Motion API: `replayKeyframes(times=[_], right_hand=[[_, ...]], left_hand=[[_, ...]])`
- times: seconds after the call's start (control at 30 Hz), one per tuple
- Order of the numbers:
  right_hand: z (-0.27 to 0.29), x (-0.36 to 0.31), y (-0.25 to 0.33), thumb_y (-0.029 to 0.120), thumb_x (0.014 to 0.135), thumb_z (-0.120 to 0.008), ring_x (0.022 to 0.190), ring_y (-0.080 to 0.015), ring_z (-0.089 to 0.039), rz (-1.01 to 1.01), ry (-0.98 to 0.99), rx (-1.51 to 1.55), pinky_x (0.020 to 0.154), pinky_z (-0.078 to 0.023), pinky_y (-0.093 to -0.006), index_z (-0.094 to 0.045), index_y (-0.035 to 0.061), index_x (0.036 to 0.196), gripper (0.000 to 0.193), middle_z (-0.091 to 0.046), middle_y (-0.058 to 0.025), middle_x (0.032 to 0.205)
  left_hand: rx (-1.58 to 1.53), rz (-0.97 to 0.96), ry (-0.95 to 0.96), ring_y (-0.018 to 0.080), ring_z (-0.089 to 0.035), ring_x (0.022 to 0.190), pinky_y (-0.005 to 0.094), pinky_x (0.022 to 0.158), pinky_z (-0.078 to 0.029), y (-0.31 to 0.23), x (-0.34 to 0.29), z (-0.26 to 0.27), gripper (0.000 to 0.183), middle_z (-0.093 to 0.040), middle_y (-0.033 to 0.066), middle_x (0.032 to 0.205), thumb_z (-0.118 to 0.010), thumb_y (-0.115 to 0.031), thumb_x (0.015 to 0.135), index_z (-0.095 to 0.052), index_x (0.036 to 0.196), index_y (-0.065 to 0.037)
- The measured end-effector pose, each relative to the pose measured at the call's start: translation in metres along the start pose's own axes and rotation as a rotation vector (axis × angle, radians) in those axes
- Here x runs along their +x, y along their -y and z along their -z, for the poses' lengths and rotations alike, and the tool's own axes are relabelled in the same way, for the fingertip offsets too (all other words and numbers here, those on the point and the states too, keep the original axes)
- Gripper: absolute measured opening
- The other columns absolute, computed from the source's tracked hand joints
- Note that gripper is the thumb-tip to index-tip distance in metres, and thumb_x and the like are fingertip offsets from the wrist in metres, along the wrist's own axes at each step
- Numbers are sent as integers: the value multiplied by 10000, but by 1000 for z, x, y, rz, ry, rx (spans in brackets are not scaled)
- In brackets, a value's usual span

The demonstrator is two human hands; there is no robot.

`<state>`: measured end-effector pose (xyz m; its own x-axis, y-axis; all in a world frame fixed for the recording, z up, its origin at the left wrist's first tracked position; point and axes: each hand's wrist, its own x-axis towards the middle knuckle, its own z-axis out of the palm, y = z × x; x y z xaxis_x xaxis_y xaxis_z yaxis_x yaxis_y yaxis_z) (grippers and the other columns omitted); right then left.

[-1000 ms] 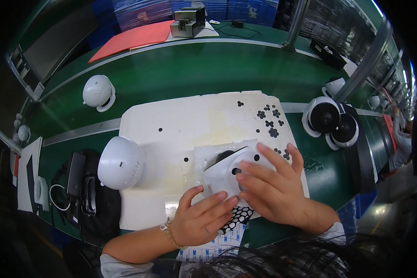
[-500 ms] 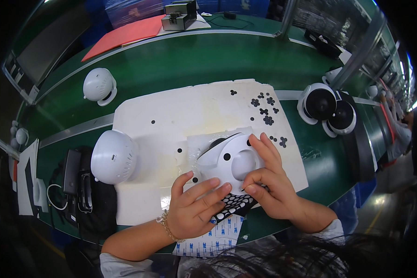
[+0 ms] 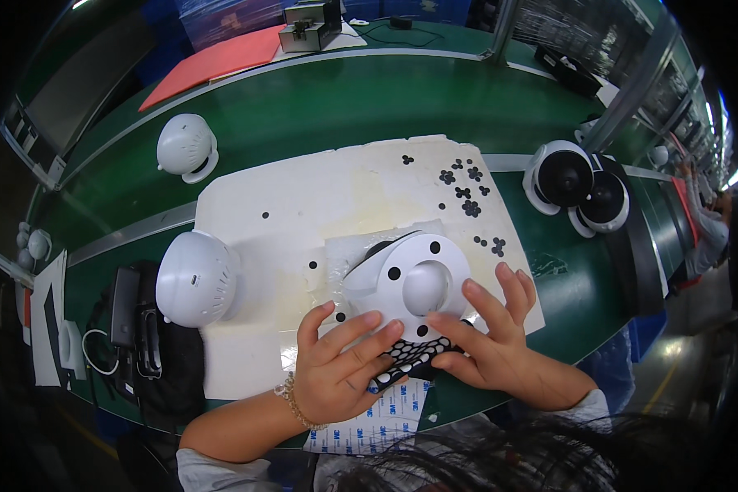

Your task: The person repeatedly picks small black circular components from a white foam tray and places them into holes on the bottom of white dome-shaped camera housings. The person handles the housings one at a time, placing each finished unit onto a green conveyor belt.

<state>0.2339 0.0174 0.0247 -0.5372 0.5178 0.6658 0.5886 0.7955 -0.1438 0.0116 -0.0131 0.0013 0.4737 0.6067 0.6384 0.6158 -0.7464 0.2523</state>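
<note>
Left hand [image 3: 336, 381]: fingers spread, beside the near-left edge of a white plastic device with a round, hollowed base [image 3: 418, 283]; whether they grip anything cannot be told. Right hand [image 3: 496, 348]: fingers wide apart, forefinger at the base's near edge, next to the closest of three flat black discs [image 3: 394, 274]. The device lies between both sets of fingers, base upward. A black sheet with round white spots [image 3: 414, 353] sits between the fingers, below the base.

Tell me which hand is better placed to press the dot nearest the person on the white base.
Probably the right hand: its index finger reaches right beside that black dot, while the left hand seems occupied with the sticker sheet.
</note>
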Motion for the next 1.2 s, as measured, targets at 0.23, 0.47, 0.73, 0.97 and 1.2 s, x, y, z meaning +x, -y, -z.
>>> replayKeyframes(times=[0.23, 0.47, 0.73, 0.97, 1.2], right_hand=[[-4, 2, 9, 281, 649, -702, 1212, -287, -299, 30, -95, 203, 959, -202, -432, -676, 222, 890, 249, -508, -8, 1189], [-2, -6, 0, 167, 632, -709, 1186, -307, -319, 54, -187, 186, 934, -277, -384, -652, 167, 815, 192, -500, -42, 1180], [-3, 4, 6, 240, 602, -742, 1180, -288, -329, 45, -143, 242, 888, -278, -399, -650, 177, 827, 251, -504, -29, 1187], [-3, 3, 6, 178, 629, -706, 1172, -283, -354, 137, -197, 221, 893, -281, -390, -645, 152, 799, 182, -540, -26, 1153], [5, 0, -26, 132, 771, -606, 1237, -368, -271, -479, -38, 530, 997, -207, -458, -605, 59, 814, 84, -416, -169, 1258]], left_hand=[[-25, 17, -10, 239, -408, 1146, 492, 965, -218, -2, 2, 0, 196, -526, 37, 1202, -728, -249, 597, -668, 731, -119], [-20, 81, -27, 179, -481, 1084, 462, 946, -252, -7, 7, 4, 166, -570, 5, 1147, -724, -252, 630, -630, 661, -119], [-5, 77, -36, 182, -475, 1091, 464, 946, -250, -8, 7, 2, 160, -578, 7, 1133, -714, -255, 641, -635, 660, -117], [-15, 81, -24, 180, -471, 1096, 464, 945, -250, -8, 8, 3, 152, -579, 3, 1128, -712, -247, 645, -639, 659, -114], [4, 32, 0, 213, -426, 1124, 488, 958, -230, -3, 4, 1, 159, -558, 18, 1154, -721, -247, 612, -660, 675, -114]])
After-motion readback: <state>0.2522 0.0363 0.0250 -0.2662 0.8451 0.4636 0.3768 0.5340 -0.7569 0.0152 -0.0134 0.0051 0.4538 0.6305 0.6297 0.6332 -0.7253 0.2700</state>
